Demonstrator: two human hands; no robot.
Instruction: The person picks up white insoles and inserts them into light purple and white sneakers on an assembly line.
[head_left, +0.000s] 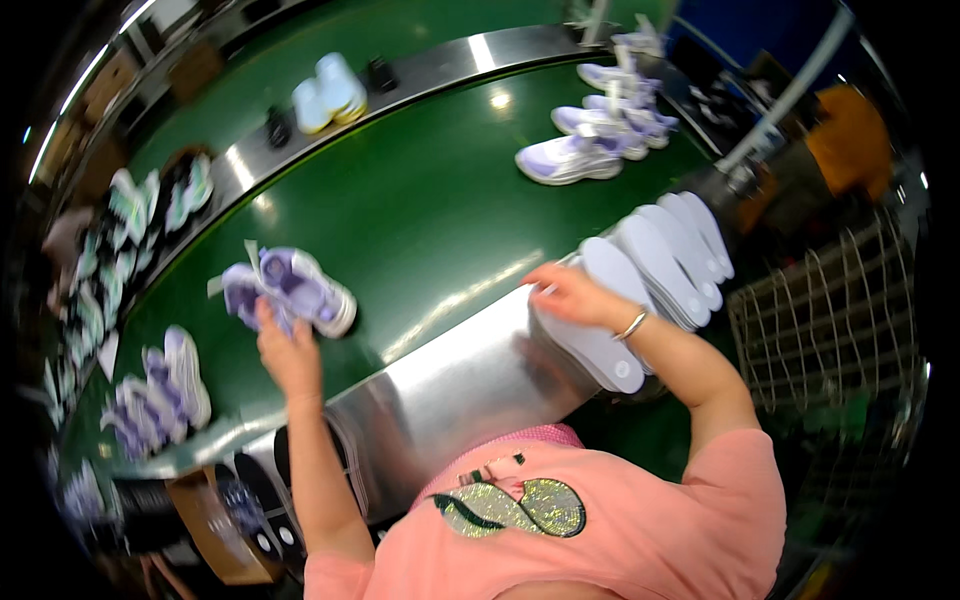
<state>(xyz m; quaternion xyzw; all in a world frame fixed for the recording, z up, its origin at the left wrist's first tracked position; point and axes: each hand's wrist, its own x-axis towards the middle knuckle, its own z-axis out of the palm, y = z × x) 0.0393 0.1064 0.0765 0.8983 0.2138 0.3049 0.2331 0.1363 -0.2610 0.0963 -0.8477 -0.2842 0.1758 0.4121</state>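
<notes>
My left hand [288, 355] reaches onto the green belt, its fingers closed on the near end of a purple-and-white sneaker [240, 287]. Right beside it is its match, another purple sneaker [310, 292] with a white sole. Pale strips stick up from the pair. My right hand [575, 297], with a bangle at the wrist, is over a stack of white insoles [600, 352]. Its fingers are partly bent and apart, pointing left, and I see nothing held in them. Whether they touch the top insole is unclear.
More stacks of white insoles [660, 262] lie to the right on the metal ledge [450, 355]. Purple sneakers stand in rows at far right [570, 160] and near left [180, 380]. Light blue shoes [332, 92] sit on the far rail. A wire basket [825, 320] is at right, an open carton [215, 530] at lower left.
</notes>
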